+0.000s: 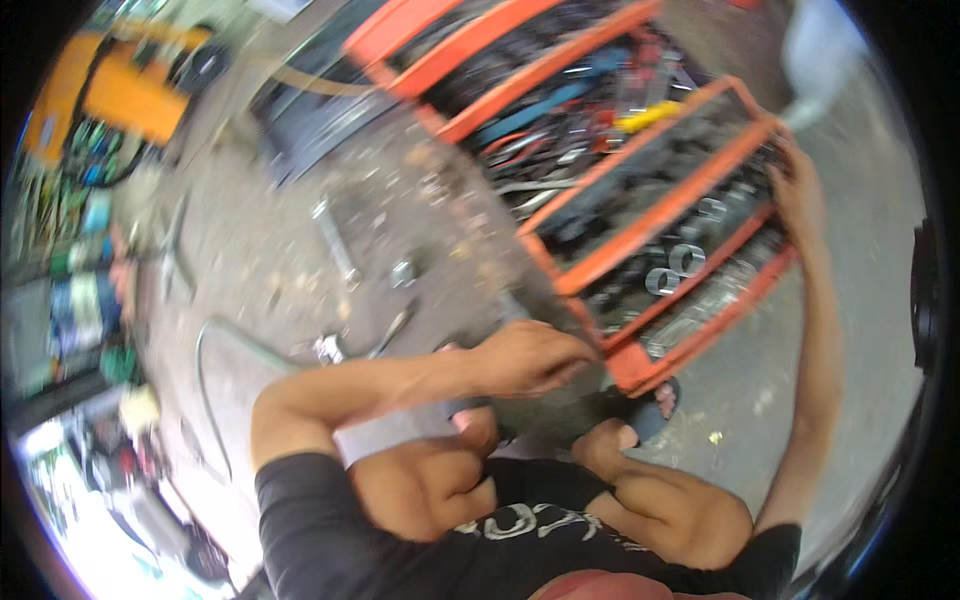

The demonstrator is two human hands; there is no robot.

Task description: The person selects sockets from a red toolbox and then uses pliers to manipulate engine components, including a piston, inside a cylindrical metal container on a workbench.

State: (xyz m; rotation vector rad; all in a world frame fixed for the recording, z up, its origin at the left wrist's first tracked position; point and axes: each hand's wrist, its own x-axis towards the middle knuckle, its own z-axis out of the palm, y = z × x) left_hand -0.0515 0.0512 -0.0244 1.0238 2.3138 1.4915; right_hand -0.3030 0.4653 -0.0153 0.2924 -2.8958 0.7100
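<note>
A large orange cantilever toolbox (575, 280) stands spread open in front of me, its trays full of tools and small metal parts. At its right end my right hand (795, 185) has its fingers curled over the rim of an upper tray; motion blurs them. My left hand (535, 360) is closed in a loose fist just left of the toolbox's near corner. Whatever it may hold is hidden. Two shiny metal rings (675, 270) lie in a near tray. Pliers and a yellow-handled tool (648, 117) fill the middle compartment.
On the stained floor at left lie a wrench (336, 243), a socket-like metal piece (403, 273) and a thin hose (200, 370). A dark metal panel (325, 125) rests beyond them. Orange machinery (130, 100) stands far left. My sandalled foot (655, 415) is beside the toolbox.
</note>
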